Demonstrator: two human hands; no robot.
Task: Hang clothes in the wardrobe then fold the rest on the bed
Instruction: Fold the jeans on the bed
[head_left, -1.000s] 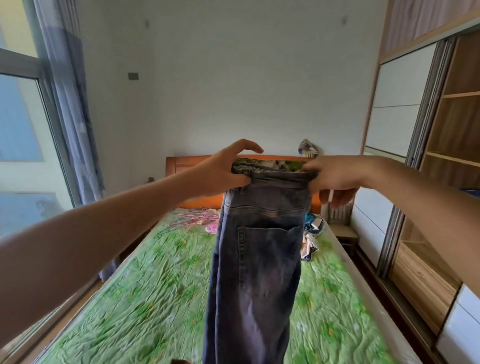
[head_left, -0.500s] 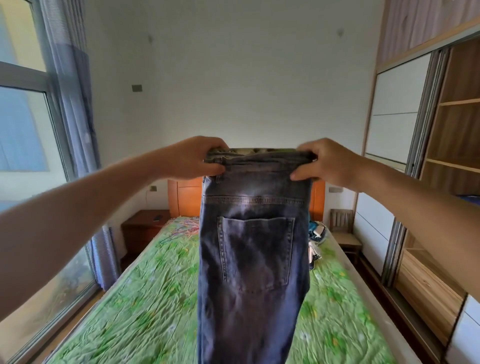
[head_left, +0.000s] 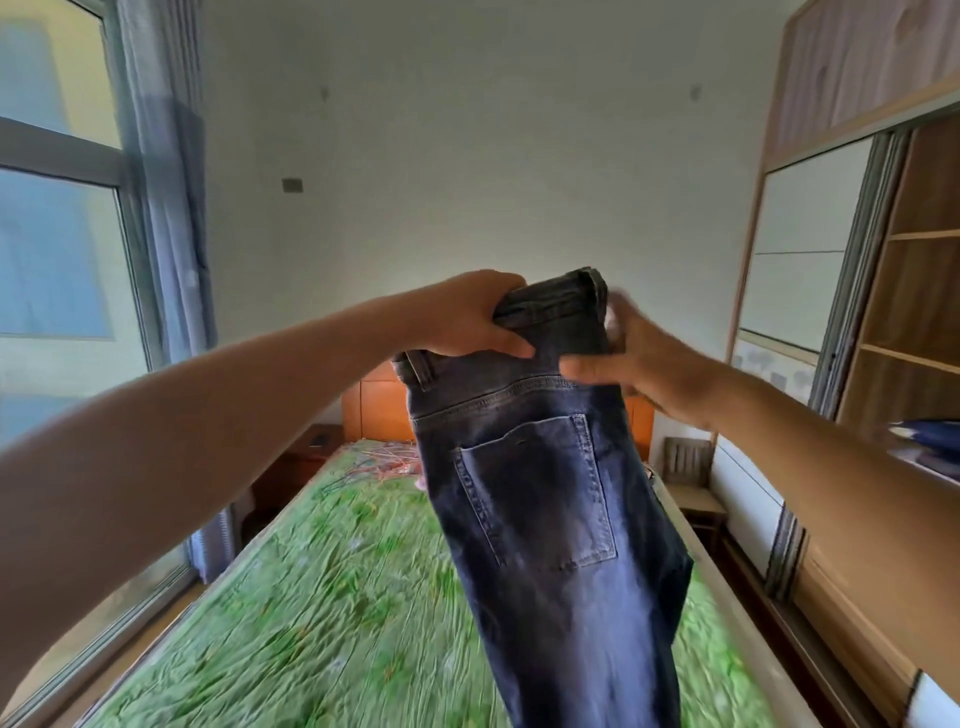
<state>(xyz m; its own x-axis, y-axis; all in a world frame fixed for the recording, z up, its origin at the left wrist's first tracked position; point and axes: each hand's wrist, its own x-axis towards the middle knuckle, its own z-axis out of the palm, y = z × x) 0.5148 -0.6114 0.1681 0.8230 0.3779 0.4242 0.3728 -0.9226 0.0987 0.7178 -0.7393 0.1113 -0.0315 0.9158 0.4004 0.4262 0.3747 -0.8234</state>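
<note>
Jeans (head_left: 540, 493) hang mid-frame in the head view, back pocket toward the camera, legs dropping to 6 o'clock over the bed (head_left: 311, 623). Half a second ago the waistband was stretched flat between hands well apart; now the hands have met and the band is doubled over. The left hand (head_left: 467, 317) grips the bunched band, fingers curled round it. The right hand (head_left: 639, 358), blurred, pinches denim just below, thumb in front. That reads as a lengthwise fold begun, not hanging. A crumpled green sheet covers the bed. Pink items (head_left: 389, 465) lie by the headboard (head_left: 374, 405) at 12 o'clock, with the open wardrobe (head_left: 924, 312) at 3 and the window (head_left: 52, 260) at 9.
</note>
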